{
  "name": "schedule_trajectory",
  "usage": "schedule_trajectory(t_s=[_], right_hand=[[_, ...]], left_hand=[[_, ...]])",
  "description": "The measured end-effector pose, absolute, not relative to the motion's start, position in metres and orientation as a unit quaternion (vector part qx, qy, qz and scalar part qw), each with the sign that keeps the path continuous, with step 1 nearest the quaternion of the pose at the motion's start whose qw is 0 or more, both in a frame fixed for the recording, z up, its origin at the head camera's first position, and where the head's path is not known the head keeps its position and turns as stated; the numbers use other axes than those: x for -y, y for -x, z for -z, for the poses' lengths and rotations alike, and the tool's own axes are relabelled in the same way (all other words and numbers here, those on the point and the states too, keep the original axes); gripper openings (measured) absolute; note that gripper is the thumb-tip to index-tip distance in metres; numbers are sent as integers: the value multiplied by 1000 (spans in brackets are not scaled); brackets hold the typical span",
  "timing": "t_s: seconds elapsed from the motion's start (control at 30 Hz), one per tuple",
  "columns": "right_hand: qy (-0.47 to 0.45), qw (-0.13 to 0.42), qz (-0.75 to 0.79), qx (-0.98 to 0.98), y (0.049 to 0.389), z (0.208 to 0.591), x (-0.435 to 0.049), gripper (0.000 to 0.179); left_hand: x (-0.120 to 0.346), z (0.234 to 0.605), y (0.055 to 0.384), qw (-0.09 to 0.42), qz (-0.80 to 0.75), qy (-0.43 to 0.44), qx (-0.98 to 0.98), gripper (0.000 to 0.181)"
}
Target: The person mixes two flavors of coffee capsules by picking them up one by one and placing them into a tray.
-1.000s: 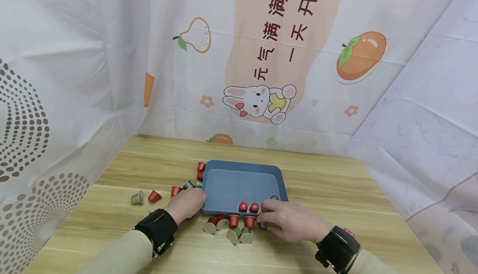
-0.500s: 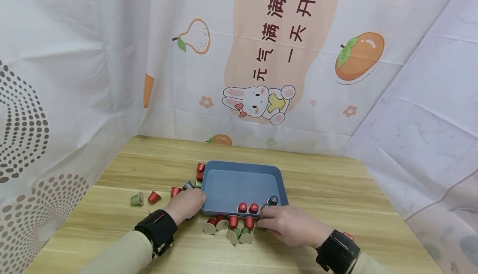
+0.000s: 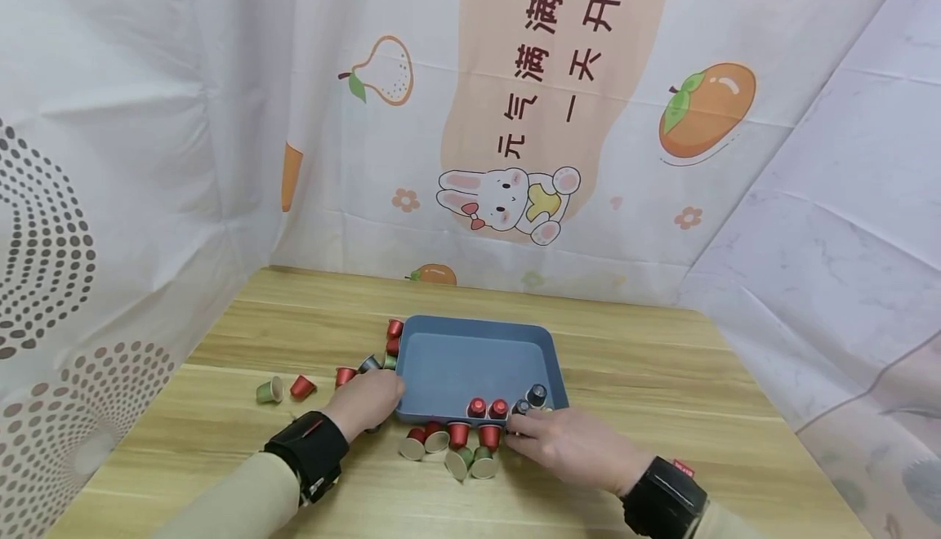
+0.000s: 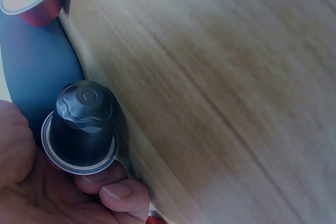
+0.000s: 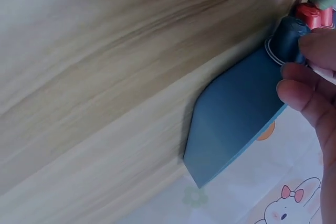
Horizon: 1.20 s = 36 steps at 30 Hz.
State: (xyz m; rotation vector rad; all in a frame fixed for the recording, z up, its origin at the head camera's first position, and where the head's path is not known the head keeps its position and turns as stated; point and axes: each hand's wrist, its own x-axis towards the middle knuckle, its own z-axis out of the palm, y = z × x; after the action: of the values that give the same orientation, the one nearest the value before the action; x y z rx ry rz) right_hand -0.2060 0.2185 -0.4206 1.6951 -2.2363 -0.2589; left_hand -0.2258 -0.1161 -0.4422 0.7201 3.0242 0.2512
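In the right wrist view my right hand [image 5: 315,87] pinches a dark coffee capsule [image 5: 287,40] against the outer wall of the blue tray [image 5: 231,114]. The head view shows this right hand [image 3: 569,449] at the tray's near right corner. My left hand [image 3: 367,402] stays at the tray's left edge, its fingers bent. In the left wrist view a black capsule [image 4: 84,124] stands in front of the left fingers [image 4: 126,198], beside the tray wall; whether they hold it is unclear. Inside the tray [image 3: 470,359] are red capsules [image 3: 477,407] and dark capsules [image 3: 537,394].
Red capsules [image 3: 459,434] and green capsules [image 3: 483,464] lie along the tray's near side. More capsules sit by its left side. A green capsule [image 3: 269,390] and a red capsule [image 3: 302,387] lie farther left. Printed curtains surround the wooden table [image 3: 632,343].
My right hand has drawn slightly back and down, so two dark capsules in the tray's near right corner show more fully. The left hand stays in place.
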Motion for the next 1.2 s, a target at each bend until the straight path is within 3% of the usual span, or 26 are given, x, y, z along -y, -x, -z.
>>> schedule_trajectory(t_s=[0.47, 1.2], right_hand=[[-601, 136, 38, 787, 208, 430, -224, 28], [-609, 158, 143, 764, 207, 432, -226, 31]], left_hand=[[116, 441, 226, 6, -60, -238, -969, 22], [115, 441, 225, 8, -64, -237, -969, 23]])
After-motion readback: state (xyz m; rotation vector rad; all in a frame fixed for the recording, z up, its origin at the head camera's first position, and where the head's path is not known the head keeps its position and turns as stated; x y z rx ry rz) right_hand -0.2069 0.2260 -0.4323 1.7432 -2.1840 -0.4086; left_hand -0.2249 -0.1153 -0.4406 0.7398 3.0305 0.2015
